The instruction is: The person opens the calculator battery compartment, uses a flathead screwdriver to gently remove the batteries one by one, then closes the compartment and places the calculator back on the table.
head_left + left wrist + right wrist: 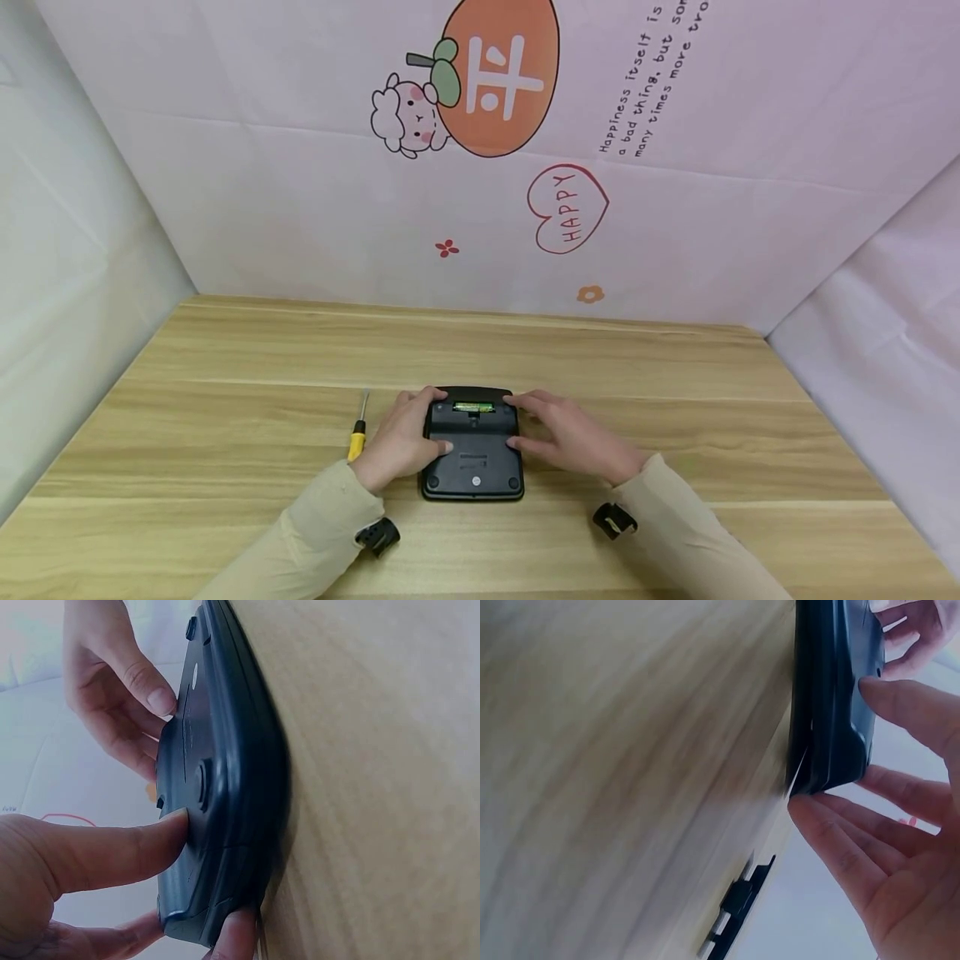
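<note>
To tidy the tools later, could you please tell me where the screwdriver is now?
In the head view, the yellow-handled screwdriver lies on the table, just left of the left hand, which holds the black device.

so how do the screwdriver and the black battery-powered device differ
The screwdriver is slender; the black battery-powered device is broad. The screwdriver has a yellow handle and metal shaft; the device is mostly black. The left hand and right hand hold the device, while the screwdriver lies on the table to its left. Both have black parts.
</note>
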The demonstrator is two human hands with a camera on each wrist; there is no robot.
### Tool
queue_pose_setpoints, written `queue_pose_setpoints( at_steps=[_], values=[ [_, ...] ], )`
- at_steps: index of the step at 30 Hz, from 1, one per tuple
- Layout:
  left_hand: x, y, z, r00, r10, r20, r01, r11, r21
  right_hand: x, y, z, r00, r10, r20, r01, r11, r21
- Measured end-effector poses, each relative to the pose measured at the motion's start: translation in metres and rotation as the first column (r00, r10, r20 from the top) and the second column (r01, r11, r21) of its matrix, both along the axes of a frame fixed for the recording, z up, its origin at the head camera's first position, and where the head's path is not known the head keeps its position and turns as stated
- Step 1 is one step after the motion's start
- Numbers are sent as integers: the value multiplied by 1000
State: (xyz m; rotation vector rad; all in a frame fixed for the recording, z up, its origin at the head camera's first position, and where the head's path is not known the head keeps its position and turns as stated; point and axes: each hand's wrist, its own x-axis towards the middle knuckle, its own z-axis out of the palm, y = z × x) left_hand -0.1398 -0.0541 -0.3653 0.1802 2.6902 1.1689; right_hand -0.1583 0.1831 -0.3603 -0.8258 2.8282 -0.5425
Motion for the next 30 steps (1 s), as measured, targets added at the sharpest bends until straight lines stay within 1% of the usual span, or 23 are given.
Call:
queue_pose_setpoints(
  at_steps=[9,15,23,30],
  values=[
    [0,0,-1,1000,2,0,-2,1000,5,4,-6,2,998,-21,66,25,998,-65],
    [-1,0,-1,1000,3,1,-3,1000,9,4,-11,2,993,-57,106,71,989,-133],
    [-2,0,-1,1000,7,1,-7,1000,6,7,-18,4,983,-133,130,148,982,-118],
    [-2,0,0,1000,3,6,-3,1000,-2,8,-20,5,978,-160,137,175,979,-107]
  ],
)
